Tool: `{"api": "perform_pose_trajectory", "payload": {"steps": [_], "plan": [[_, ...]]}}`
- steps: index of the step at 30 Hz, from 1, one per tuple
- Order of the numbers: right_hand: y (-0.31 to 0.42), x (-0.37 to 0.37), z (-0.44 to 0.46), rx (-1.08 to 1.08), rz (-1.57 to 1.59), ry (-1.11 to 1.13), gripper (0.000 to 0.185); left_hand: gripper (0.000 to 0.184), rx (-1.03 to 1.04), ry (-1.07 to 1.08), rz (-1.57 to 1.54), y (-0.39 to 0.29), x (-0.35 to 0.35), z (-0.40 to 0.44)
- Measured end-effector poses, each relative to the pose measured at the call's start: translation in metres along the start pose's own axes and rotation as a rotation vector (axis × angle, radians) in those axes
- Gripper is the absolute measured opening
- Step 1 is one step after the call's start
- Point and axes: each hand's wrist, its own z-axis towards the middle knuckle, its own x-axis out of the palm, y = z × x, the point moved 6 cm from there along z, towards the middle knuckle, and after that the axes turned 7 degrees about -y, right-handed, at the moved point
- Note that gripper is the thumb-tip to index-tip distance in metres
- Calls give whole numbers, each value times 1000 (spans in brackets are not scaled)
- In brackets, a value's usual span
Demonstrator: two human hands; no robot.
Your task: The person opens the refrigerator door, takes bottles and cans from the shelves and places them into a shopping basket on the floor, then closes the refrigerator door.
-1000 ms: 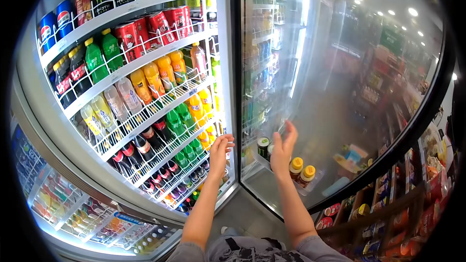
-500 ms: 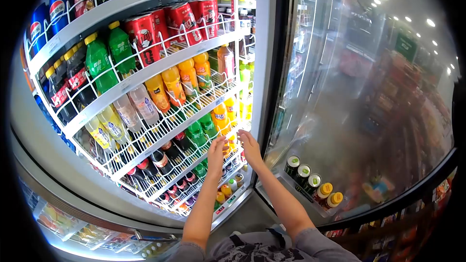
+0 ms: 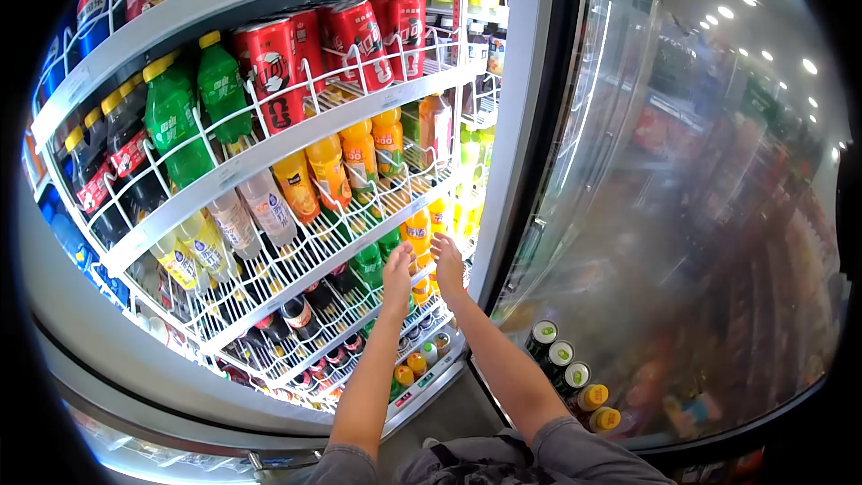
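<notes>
My left hand [image 3: 398, 274] reaches up in front of a lower rack of the drinks fridge. Its fingers point upward and slightly curve, and nothing shows in it. My right hand [image 3: 447, 266] is raised beside it, palm turned inward, fingers loosely curved and apart, with no object seen in it. Between and behind the hands stands an orange drink bottle [image 3: 417, 229] on the wire shelf; I cannot tell whether any finger touches it. Green bottles [image 3: 366, 265] lie just left of my left hand.
Red cans [image 3: 272, 67], large green bottles [image 3: 176, 112] and orange juice bottles [image 3: 328, 171] fill the racks above, behind white wire rails. The open glass door [image 3: 620, 216] is on the right, with several cans [image 3: 558, 355] in its bottom holder.
The view has shifted, so the shelves and door sit differently. My hands have come slightly closer together and remain raised before the lower rack.
</notes>
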Motion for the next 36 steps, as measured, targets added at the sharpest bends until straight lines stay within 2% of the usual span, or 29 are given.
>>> {"api": "perform_pose_trajectory", "payload": {"steps": [3,5,7,9,10,11,12,16,19,23,27,29,32,36], "plan": [[0,6,21,15,-43,30,39,46,-2,51,19,6,10,27],[2,8,31,-14,-55,33,40,53,84,16,88,19,8,51],[3,14,41,-26,-226,106,40,58,51,40,55,14,13,57],[4,24,52,-108,-255,116,47,59,-53,88,-25,17,14,64],[6,29,58,-199,-383,138,55,59,-52,87,-25,19,13,68],[7,32,64,-290,-512,161,63,59,-126,64,-43,25,12,72],[9,36,65,-247,-505,213,77,59,-199,40,-61,33,8,77],[29,46,57,-275,-686,193,82,58,-240,154,-20,40,2,75],[19,47,61,-342,-752,243,80,57,-212,137,-61,45,-1,66],[21,49,54,-506,-601,234,76,59,-194,155,-85,45,-3,60],[28,39,43,-498,-599,261,76,59,-170,142,-31,50,-11,57],[31,33,37,-345,-672,344,75,59,-104,204,74,41,-7,47],[32,28,28,-469,-636,431,74,63,-83,230,27,48,-6,29],[28,10,11,-444,-617,409,69,73,-50,227,54,54,-8,19]]}}
